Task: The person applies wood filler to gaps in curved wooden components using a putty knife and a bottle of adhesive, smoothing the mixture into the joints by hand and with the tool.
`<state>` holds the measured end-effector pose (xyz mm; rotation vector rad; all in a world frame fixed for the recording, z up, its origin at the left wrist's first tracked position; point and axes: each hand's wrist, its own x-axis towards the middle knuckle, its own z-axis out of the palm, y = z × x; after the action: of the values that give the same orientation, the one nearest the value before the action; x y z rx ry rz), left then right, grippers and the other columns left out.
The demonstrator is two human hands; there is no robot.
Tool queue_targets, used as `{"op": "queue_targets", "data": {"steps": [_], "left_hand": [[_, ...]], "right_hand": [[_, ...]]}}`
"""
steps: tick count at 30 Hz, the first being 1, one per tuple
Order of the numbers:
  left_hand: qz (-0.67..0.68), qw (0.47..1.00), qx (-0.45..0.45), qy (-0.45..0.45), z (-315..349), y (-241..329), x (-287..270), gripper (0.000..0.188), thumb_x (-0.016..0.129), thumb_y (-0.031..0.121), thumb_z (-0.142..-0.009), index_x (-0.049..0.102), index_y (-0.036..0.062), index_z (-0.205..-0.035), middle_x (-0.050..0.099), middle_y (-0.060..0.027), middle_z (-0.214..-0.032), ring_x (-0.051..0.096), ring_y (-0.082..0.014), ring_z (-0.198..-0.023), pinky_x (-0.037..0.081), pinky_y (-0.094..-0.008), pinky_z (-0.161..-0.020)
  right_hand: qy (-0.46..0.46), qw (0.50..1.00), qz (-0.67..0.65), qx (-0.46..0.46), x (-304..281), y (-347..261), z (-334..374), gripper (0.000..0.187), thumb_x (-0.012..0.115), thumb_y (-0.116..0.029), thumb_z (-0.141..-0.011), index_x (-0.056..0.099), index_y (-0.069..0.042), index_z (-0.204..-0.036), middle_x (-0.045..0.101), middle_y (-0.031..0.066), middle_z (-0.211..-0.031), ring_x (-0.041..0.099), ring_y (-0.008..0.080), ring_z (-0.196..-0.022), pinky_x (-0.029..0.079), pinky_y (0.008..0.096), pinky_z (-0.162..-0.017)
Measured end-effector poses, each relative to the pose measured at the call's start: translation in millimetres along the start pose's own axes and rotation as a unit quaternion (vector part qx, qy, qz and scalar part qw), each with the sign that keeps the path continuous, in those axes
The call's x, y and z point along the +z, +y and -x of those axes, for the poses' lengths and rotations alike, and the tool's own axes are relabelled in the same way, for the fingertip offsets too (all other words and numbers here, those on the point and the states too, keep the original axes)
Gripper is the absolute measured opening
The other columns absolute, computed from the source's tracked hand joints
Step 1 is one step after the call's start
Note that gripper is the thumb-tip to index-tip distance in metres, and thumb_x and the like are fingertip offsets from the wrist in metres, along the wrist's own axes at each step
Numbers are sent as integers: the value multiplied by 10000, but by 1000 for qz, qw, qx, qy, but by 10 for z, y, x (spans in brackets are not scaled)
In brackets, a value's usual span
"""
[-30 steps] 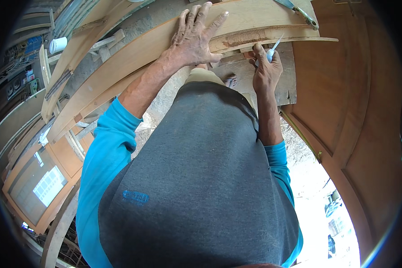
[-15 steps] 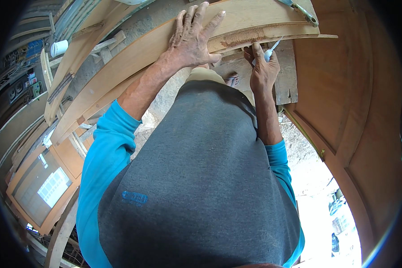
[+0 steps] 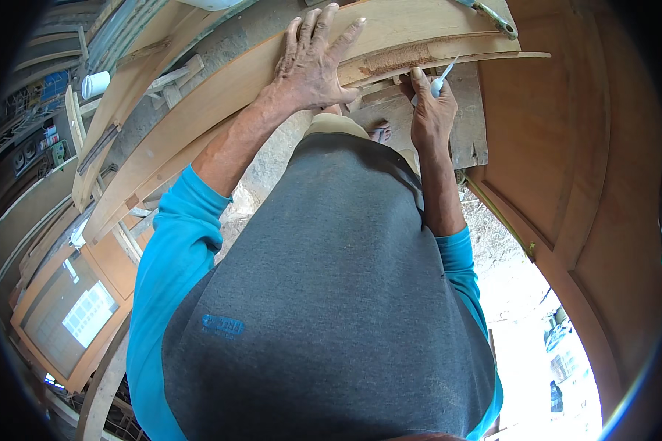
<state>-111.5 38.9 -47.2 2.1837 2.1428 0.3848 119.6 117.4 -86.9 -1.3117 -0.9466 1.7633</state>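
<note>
Looking down over our dark grey shirt (image 3: 309, 257) with its blue sleeves (image 3: 176, 228), we rest the left hand (image 3: 310, 70) on a long curved board (image 3: 419, 18). Its fingers are released and spread wide across the pale wood, closing on nothing, and its thumb points right along the near edge. Our right hand (image 3: 434, 114) is just below that same edge, farther right. There we grasp a small white bottle (image 3: 436, 87) between thumb and bent fingers, with its thin nozzle slanting up and to the right. We cannot tell whether these fingertips also touch the thin strip (image 3: 493, 56) that runs along the board's near side and sticks out past its right end. Between our hands and just above the strip, we see a rough brown patch (image 3: 397, 62) on the wood. A tool (image 3: 504, 26) with a rounded handle lies at the board's far right corner. To our right stands a large brown wooden panel (image 3: 537, 132); to our left are a white cup (image 3: 95, 84) and a glass-paned door (image 3: 73, 309). Below the board, we see a bare foot (image 3: 380, 132).
</note>
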Motion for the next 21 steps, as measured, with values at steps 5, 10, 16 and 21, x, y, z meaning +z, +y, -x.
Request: {"op": "queue_targets", "data": {"steps": [5,10,16,21], "left_hand": [[-3,1000,-3,-4,6,0,-2,1305,909,585,-631,286,297,-1741,245,-262,-1714,247,-490,-1582,204,-682,-1286],[-11,1000,-7,-10,-1,5,-18,1312,915,589,-627,286,296,-1740,245,-258,-1716,249,-487,-1584,205,-679,-1286],[0,1000,-1,-5,-9,26,-65,1326,928,601,-618,295,283,-1739,256,-262,-1713,262,-472,-1584,208,-666,-1291],[14,1000,2,-9,-17,65,-121,1387,934,719,-590,299,276,-1741,242,-262,-1734,247,-475,-1601,202,-650,-1304]], "right_hand": [[-16,999,25,-17,-32,43,-23,304,824,-262,-1020,689,7,-1065,738,68,-995,756,178,-966,647,362,-930],[-23,1000,10,-18,-19,40,-10,338,821,-272,-1023,698,32,-1102,757,83,-1019,753,168,-969,638,347,-946],[-22,1000,22,-6,-38,30,-7,248,806,-227,-1031,683,-12,-1044,732,67,-1015,765,198,-981,650,393,-988],[-33,999,0,-6,-139,45,48,231,786,-199,-1044,700,5,-1113,720,48,-1034,745,175,-1016,642,391,-1025]]}}
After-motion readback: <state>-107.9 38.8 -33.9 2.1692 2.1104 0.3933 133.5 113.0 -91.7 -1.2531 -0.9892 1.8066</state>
